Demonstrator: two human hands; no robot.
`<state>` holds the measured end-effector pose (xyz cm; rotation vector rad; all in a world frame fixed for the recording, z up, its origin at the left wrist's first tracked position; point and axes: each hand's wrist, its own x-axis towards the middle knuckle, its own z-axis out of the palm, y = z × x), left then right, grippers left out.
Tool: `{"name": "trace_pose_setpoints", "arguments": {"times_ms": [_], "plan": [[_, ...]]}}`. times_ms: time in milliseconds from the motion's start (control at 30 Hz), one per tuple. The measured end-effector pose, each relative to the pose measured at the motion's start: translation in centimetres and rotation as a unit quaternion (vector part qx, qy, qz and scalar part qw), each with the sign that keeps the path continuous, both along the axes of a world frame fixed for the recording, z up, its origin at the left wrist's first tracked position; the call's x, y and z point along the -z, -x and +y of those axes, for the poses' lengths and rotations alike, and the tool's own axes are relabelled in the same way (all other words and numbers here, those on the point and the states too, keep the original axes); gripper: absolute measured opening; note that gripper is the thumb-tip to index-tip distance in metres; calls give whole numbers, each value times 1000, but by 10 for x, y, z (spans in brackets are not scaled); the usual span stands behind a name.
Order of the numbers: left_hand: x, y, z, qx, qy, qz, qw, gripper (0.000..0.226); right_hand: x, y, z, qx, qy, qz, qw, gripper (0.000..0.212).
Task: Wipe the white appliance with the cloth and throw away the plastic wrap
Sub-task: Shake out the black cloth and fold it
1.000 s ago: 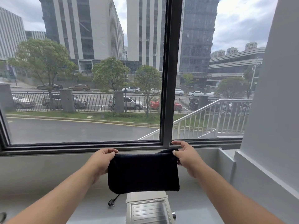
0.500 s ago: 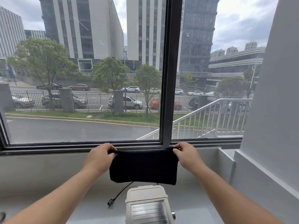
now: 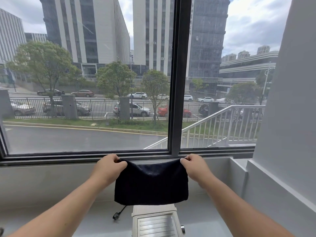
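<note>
A dark folded cloth [image 3: 151,183] hangs in the air in front of the window, stretched between both hands. My left hand [image 3: 109,168] pinches its upper left corner and my right hand [image 3: 195,167] pinches its upper right corner. Directly below the cloth stands the white appliance [image 3: 153,221], seen from above at the bottom edge, with a ribbed metal plate on top and a knob on its right side. The cloth's lower edge hides the appliance's rear rim. No plastic wrap shows in the view.
The appliance stands on a grey sill ledge [image 3: 85,218]. A black cord with a plug [image 3: 118,214] lies on the ledge left of the appliance. A dark window frame [image 3: 176,100] rises behind, and a grey wall [image 3: 282,151] closes the right side.
The cloth was pulled taut with a straight top edge half a second ago. Now its top edge sags a little between my hands, and it hangs lower over the appliance.
</note>
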<state>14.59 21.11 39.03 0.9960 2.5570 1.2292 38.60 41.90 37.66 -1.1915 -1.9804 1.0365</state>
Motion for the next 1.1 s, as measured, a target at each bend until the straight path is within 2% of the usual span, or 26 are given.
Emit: {"name": "trace_pose_setpoints", "arguments": {"times_ms": [133, 233, 333, 533, 700, 867, 1100], "plan": [[-2, -8, 5, 6, -15, -54, 998, 19, 3, 6, -3, -11, 42, 13, 999, 29], [-2, -16, 11, 24, -46, -117, 992, 17, 2, 12, -11, -33, 105, 54, 992, 21], [-3, -28, 17, 56, -78, -182, 979, 16, -1, 21, -23, -69, 150, 94, 982, 21], [0, -46, 29, 119, -103, -252, 955, 21, -8, 34, -47, -118, 167, 140, 969, 22], [4, -59, 36, 154, -103, -251, 950, 18, -9, 39, -57, -154, 158, 140, 965, 20], [4, -70, 42, 173, -117, -244, 947, 15, -8, 41, -62, -149, 91, 97, 980, 10], [1, -81, 46, 173, -116, -233, 950, 14, -7, 42, -64, -178, 118, 129, 968, 12]]}}
